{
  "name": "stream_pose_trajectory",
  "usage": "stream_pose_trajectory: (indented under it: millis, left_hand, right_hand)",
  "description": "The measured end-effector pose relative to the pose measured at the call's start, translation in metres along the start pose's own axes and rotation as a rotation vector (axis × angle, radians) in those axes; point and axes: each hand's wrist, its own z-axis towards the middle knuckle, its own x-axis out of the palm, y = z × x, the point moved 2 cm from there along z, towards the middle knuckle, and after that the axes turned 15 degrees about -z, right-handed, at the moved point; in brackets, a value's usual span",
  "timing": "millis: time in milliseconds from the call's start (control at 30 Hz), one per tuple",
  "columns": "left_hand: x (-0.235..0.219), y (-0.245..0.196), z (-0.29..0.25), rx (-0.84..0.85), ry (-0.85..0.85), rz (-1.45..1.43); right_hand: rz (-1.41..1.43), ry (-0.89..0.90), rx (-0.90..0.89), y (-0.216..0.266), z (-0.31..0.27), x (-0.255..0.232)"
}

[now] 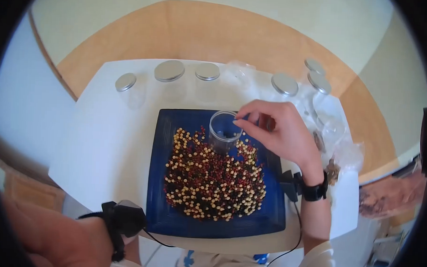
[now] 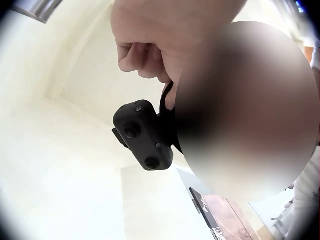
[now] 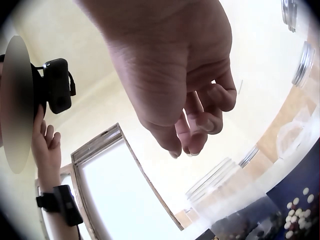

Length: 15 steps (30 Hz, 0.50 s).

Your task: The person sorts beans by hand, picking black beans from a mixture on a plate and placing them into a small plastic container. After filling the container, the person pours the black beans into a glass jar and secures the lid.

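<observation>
A clear jar (image 1: 225,127) without a lid stands upright among mixed beans (image 1: 216,180) on a square blue tray (image 1: 215,230). The right hand (image 1: 282,129) hovers beside it, thumb and fingertips right at the rim in the head view. In the right wrist view, loosely bent fingers (image 3: 215,122) show above the jar (image 3: 225,195), with a gap between. The left hand (image 3: 47,150) is raised to the person's head, its index finger extended against the dark headband near the head camera (image 3: 57,85). In the left wrist view, the left hand's other fingers (image 2: 142,60) are bent.
Silver-lidded jars stand along the back of the white table (image 1: 100,143), including a wide-lidded jar (image 1: 169,71) and a jar (image 1: 285,84) behind the right hand. Crumpled clear plastic bags (image 1: 349,156) lie at the right edge. A cable (image 1: 297,226) hangs from the right wrist camera.
</observation>
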Motion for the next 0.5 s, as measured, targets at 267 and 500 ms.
stream_pose_trajectory:
  millis: [267, 500]
  left_hand:
    - [-0.008, -0.015, -0.007, -0.059, -0.037, -0.020]
    - [-0.021, -0.025, -0.008, -0.087, -0.094, 0.012]
  right_hand:
    - [0.083, 0.347, -0.154, -0.013, -0.005, 0.014]
    - [-0.191, 0.433, -0.164, -0.011, -0.016, 0.042]
